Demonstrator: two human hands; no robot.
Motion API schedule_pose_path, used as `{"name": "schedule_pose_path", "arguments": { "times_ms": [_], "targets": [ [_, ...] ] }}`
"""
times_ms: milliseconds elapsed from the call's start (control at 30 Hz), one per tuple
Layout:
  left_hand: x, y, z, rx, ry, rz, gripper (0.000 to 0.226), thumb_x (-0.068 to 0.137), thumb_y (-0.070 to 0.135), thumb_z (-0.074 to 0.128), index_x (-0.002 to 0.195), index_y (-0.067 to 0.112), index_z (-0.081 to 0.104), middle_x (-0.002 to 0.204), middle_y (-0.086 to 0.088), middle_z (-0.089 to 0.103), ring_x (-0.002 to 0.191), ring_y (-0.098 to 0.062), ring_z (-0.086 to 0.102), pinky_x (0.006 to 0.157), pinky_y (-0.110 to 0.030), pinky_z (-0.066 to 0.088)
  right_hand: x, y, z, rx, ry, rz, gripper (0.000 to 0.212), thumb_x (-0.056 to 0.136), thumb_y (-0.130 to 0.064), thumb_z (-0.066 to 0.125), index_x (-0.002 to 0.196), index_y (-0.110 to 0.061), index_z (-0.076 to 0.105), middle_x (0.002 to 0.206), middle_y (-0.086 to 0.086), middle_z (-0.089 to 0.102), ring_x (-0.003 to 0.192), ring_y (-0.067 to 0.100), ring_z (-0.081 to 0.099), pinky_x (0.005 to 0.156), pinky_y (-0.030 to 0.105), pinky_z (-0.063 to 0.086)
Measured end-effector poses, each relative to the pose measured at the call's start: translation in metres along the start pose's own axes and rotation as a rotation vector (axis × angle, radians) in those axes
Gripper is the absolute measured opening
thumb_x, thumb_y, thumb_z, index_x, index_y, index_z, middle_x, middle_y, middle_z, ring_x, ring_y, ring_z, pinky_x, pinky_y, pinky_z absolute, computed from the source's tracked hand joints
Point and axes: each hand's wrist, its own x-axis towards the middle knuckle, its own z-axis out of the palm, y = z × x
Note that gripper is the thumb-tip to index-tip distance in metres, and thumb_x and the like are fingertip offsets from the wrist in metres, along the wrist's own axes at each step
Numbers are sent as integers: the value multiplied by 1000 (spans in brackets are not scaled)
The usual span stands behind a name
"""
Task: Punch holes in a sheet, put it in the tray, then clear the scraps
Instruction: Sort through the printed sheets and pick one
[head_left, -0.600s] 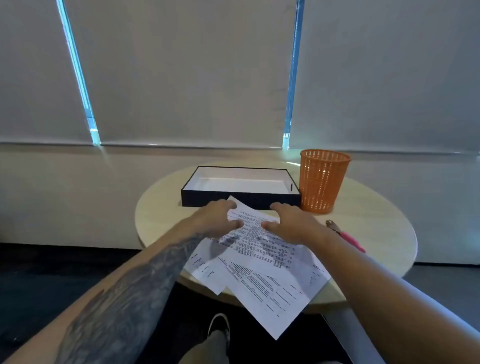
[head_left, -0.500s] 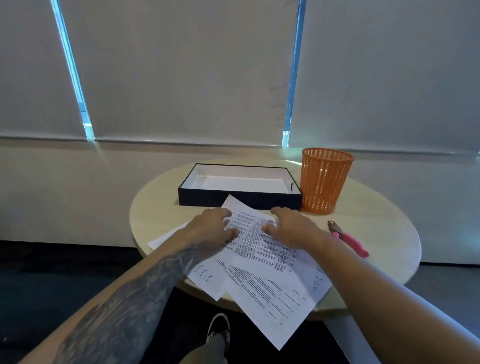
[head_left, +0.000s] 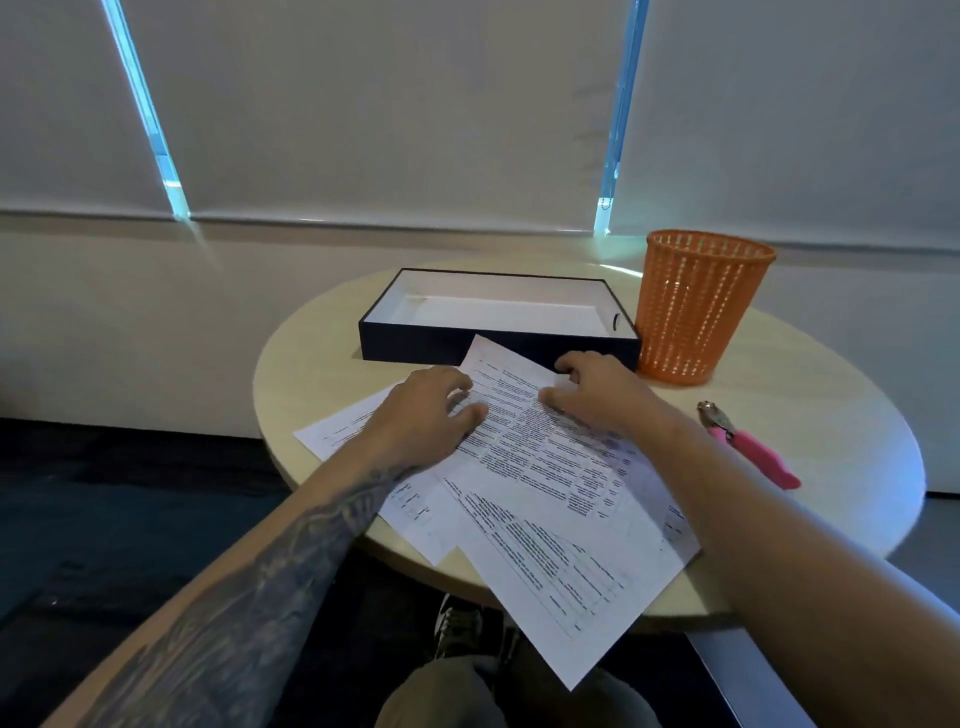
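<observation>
Left hand (head_left: 426, 410) and right hand (head_left: 597, 395) lay palm-down on the top sheet (head_left: 545, 447), just in front of the tray (head_left: 415, 345). I saw the fingers loosely bent, pressing and gripping nothing. The sheet's long axis ran diagonally, its far corner pointing at the tray. It was thin printed paper, and the tray was a dark rigid rectangle.

place: office | evidence: roller blinds (head_left: 389, 104), round table (head_left: 810, 379), printed sheets (head_left: 545, 462), orange mesh bin (head_left: 696, 312)

Round pale table (head_left: 810, 395), drawn grey blinds (head_left: 389, 104), dark floor (head_left: 104, 519).
</observation>
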Motion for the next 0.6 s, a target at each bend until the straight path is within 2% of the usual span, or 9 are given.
{"name": "schedule_pose_path", "arguments": {
  "times_ms": [67, 133, 233, 267, 333, 433, 500, 533, 600],
  "targets": [
    [-3, 2, -3, -69, 94, -35, 41, 94, 53, 55, 122, 25, 63, 131, 7, 60, 119, -14, 57, 98, -36, 49, -2, 2, 0, 70, -5, -10, 43, 90, -45, 68, 128, -26, 64, 127, -1, 67, 108, 19, 63, 89, 38, 53],
    [-4, 4, -6, -140, 236, -77, 30, 95, 47, 56, 115, 26, 64, 122, 13, 60, 113, -14, 58, 96, -38, 50, -6, 3, -4, 178, 5, -30, 13, 92, -34, 65, 103, -30, 71, 104, -3, 74, 85, 15, 68, 75, 37, 57],
    [-4, 3, -11, -445, 403, -154, 34, 90, 55, 58, 117, 35, 55, 117, 31, 47, 115, -14, 53, 92, -49, 55, -18, 6, -16, 367, 68, -57, 12, 97, -29, 60, 90, -26, 68, 81, -3, 71, 64, 15, 65, 55, 31, 52],
    [-5, 5, -15, -550, 464, -179, 39, 88, 59, 58, 120, 38, 51, 120, 33, 45, 119, -14, 50, 93, -50, 55, -19, 8, -21, 417, 105, -66, 12, 98, -28, 59, 91, -23, 68, 80, -2, 71, 62, 14, 62, 54, 29, 49],
    [-4, 3, -19, -701, 559, -226, 51, 89, 57, 63, 133, 39, 44, 128, 22, 46, 123, -12, 50, 96, -43, 53, -21, 10, -28, 561, 174, -65, 13, 100, -25, 59, 98, -16, 67, 87, 2, 72, 63, 14, 59, 56, 29, 46],
    [-4, 7, -28, -1006, 475, -324, 68, 91, 50, 67, 147, 26, 36, 122, 14, 54, 107, -4, 61, 80, -28, 54, -22, 9, -31, 850, 282, -5, 17, 104, -23, 56, 111, -12, 66, 96, -2, 72, 76, 6, 64, 64, 24, 43],
    [-5, 7, -32, -1160, 308, -356, 52, 97, 41, 62, 137, 11, 50, 101, 3, 67, 77, -11, 67, 61, -24, 54, -23, 4, -28, 1027, 279, 43, 18, 105, -21, 52, 118, -17, 65, 102, -10, 70, 84, -4, 63, 66, 20, 41],
    [-6, 8, -33, -1177, 222, -368, 44, 98, 40, 60, 127, 7, 59, 96, -4, 72, 73, -23, 69, 61, -30, 57, -24, 2, -25, 1085, 252, 49, 19, 106, -20, 51, 119, -19, 64, 103, -11, 69, 85, -6, 61, 66, 20, 39],
    [-9, 8, -33, -1149, 115, -387, 38, 98, 39, 59, 116, 7, 68, 107, -17, 75, 96, -43, 70, 86, -50, 59, -24, -2, -20, 1114, 226, 35, 19, 105, -14, 50, 120, -15, 63, 101, -8, 69, 87, -2, 62, 66, 20, 39]
  ]
}}
